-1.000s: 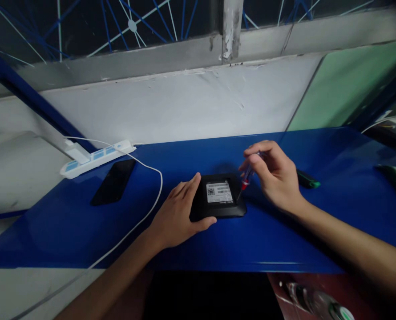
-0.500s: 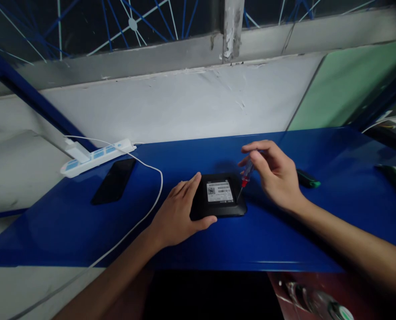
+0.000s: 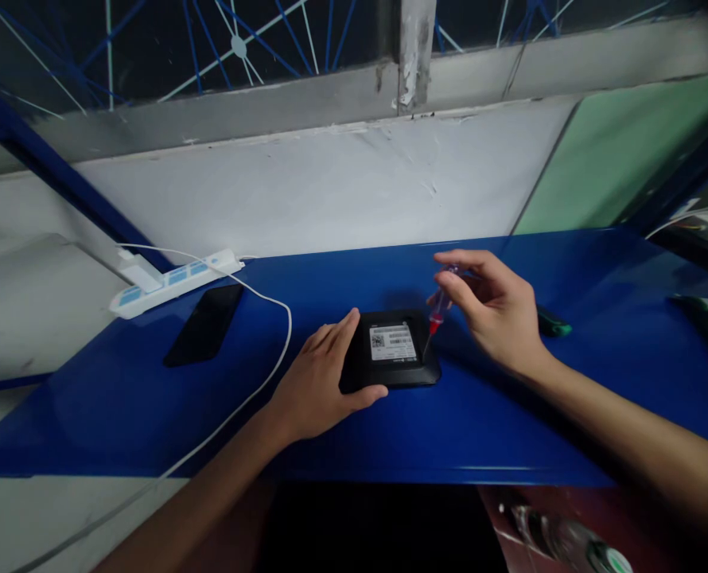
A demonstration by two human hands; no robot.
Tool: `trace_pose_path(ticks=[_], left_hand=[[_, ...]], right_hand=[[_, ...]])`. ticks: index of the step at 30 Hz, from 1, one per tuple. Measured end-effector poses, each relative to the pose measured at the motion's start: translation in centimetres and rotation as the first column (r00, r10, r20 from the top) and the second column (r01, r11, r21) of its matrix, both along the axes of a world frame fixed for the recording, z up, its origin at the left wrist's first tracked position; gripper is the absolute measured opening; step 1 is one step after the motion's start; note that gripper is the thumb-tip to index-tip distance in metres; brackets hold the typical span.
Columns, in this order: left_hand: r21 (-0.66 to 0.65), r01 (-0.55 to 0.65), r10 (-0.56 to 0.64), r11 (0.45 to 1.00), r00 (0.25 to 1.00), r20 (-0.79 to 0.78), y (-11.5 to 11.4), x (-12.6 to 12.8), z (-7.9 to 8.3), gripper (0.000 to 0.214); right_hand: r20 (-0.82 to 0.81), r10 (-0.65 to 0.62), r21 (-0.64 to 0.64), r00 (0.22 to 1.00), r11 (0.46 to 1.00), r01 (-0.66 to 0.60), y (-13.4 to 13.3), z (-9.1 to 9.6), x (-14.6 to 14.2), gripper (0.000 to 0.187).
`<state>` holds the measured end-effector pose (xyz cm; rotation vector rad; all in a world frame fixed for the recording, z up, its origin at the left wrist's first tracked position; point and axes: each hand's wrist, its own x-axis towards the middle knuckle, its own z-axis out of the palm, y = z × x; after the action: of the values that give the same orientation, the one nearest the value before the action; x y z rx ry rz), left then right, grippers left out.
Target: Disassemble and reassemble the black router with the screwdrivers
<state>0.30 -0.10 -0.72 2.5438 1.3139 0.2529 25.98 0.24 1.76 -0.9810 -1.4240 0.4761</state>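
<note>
A small black device (image 3: 390, 350) with a white label lies flat on the blue table (image 3: 151, 406). My left hand (image 3: 315, 386) grips its left side, thumb along the front edge and fingers on the back corner. My right hand (image 3: 491, 310) pinches a thin screwdriver (image 3: 436, 317) with a clear and red handle. The tool stands nearly upright with its tip at the device's right edge.
A white power strip (image 3: 172, 282) sits at the back left, its white cable (image 3: 270, 358) curving across the table. A black phone (image 3: 204, 334) lies beside it. A dark tool with a green tip (image 3: 554, 324) rests behind my right hand. Objects crowd the far right.
My right hand's fingers have shifted slightly on the screwdriver handle, which stays at the device's right edge. My left hand and the device have not moved.
</note>
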Motion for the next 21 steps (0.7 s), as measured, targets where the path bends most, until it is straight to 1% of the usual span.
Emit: trace_pose_path(ticks=[2, 5, 9, 12, 14, 16, 18, 21], left_hand=[[0.002, 0.003, -0.003, 1.0, 1.0, 0.006, 0.04, -0.02, -0.03, 0.1], [0.014, 0.004, -0.005, 1.0, 1.0, 0.015, 0.12, -0.04, -0.11, 0.1], [0.024, 0.006, -0.006, 1.0, 1.0, 0.014, 0.14, 0.08, -0.14, 0.1], [0.022, 0.013, -0.014, 1.0, 1.0, 0.022, 0.1, 0.18, -0.02, 0.1], [0.014, 0.009, -0.009, 1.0, 1.0, 0.024, 0.08, 0.16, 0.02, 0.1], [0.006, 0.0, 0.0, 1.0, 1.0, 0.02, 0.08, 0.07, -0.01, 0.101], [0.007, -0.01, 0.01, 1.0, 1.0, 0.017, 0.1, -0.04, -0.11, 0.102], [0.011, -0.015, 0.015, 1.0, 1.0, 0.017, 0.13, -0.15, -0.26, 0.102]], right_hand=[[-0.062, 0.06, -0.033, 0.996, 0.998, -0.062, -0.1, 0.06, 0.02, 0.024], [-0.085, 0.098, -0.06, 0.992, 0.993, -0.103, -0.26, 0.05, 0.12, 0.021], [-0.06, 0.09, -0.051, 0.994, 0.994, -0.093, -0.26, -0.05, 0.09, 0.017], [0.002, 0.026, 0.002, 1.0, 1.0, -0.026, -0.14, -0.02, -0.02, 0.012], [0.017, -0.003, 0.009, 1.0, 1.0, 0.003, -0.09, 0.04, -0.04, 0.012], [-0.012, 0.012, -0.008, 1.0, 1.0, -0.012, -0.09, 0.08, -0.01, 0.017], [-0.049, 0.052, -0.032, 0.997, 0.998, -0.053, -0.12, 0.06, 0.05, 0.019], [-0.061, 0.095, -0.063, 0.994, 0.993, -0.099, -0.19, -0.04, 0.09, 0.02]])
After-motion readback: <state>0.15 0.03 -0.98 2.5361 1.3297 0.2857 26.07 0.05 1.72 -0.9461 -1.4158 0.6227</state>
